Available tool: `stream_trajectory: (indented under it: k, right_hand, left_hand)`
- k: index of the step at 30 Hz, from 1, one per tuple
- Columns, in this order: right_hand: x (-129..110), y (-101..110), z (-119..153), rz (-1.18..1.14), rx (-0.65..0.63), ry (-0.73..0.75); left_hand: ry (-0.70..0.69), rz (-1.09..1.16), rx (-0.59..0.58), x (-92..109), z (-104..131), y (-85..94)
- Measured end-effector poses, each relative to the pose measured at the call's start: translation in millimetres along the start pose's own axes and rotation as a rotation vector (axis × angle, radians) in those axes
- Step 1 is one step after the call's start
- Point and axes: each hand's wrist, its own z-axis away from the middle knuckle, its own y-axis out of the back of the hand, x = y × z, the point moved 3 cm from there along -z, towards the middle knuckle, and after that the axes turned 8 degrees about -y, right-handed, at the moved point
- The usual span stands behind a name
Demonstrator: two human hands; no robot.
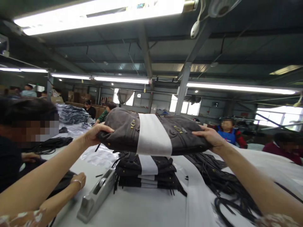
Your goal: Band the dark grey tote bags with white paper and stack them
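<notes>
I hold up a dark grey folded bag (120, 132) with small brass-coloured buckles, level in front of me. A wide white band (153, 135) wraps round its middle. My left hand (100, 131) grips the bag's left end, thumb on top. At the right end, my right hand (209, 136) has its fingers closed on the edge. Just below, a stack of similar dark banded bags (127, 168) lies on the white table (151, 208). Thin black straps hang from the stack.
A grey tape dispenser (97, 195) stands left of the stack. Dark straps (227, 183) lie in a tangle at the right. A co-worker (11, 157) sits close on the left, and another person's hand (79, 180) rests near there. Plastic-wrapped goods (72, 113) are piled farther back.
</notes>
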Motion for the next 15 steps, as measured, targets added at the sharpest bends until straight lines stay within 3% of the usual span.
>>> stream_trajectory:
  k: [4,8,11,15]
  right_hand:
    - [69,-19,-81,-0.015,-0.005,0.057]
    - [150,-33,-140,0.121,0.035,0.086]
    - [217,-39,-159,0.216,0.080,0.023]
    - [311,-40,-157,0.323,0.126,-0.132]
  left_hand:
    - [-0.025,-0.017,-0.049,-52,-57,13.5]
    - [0.037,0.020,-0.017,-125,-98,34.7]
    - [0.163,0.051,0.039,-191,-112,46.3]
    - [0.405,0.028,0.108,-275,-107,61.3]
